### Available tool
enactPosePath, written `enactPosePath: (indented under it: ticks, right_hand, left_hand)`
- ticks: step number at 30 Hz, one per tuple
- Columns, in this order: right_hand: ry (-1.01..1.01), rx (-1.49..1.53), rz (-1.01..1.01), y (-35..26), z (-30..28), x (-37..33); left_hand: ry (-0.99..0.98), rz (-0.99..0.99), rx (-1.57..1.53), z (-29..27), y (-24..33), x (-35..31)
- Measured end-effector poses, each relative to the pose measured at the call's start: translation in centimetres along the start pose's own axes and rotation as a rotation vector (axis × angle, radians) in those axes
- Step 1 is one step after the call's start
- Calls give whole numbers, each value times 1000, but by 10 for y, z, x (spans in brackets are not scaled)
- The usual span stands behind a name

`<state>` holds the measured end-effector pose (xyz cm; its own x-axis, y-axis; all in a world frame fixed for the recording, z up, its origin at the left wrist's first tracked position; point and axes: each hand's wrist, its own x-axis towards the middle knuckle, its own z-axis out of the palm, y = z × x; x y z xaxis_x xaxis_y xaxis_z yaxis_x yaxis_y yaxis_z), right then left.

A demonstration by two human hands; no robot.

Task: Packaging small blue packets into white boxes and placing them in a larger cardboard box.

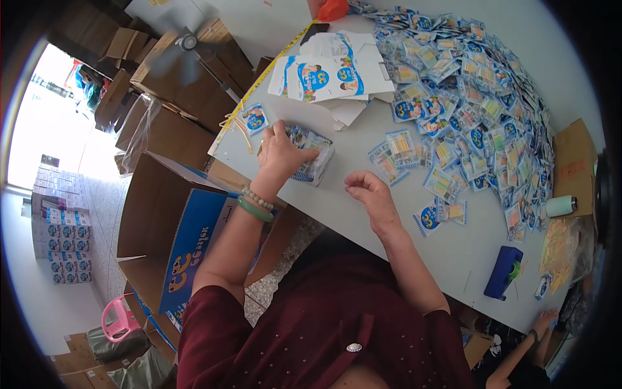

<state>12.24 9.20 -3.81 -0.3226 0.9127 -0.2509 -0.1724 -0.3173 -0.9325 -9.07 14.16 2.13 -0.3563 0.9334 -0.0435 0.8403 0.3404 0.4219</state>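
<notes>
One tape dispenser, one fan, countless packets.

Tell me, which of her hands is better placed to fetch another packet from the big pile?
Probably the right hand: it is empty, loosely curled, and nearest the loose packets by the pile. The left hand is pressing down on the stack of packets.

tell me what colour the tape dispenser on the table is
Dark blue plastic tape dispenser, seen best in the head view.

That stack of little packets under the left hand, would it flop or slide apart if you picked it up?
The stack of packets probably slides apart: the wrappers look glossy and loose. Each looks thin and light, likely bendy. The left hand presses on top, perhaps to steady it.
</notes>
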Motion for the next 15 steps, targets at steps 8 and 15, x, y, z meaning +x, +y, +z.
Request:
enactPosePath:
  ticks: [8,15]
  right_hand:
    - [-15,-173,-42,-2,6,-3]
    - [-57,-394,-59,-7,21,-1]
  left_hand:
    - [-38,68,-129,-4,-8,-7]
    - [-58,171,226,9,-6,-11]
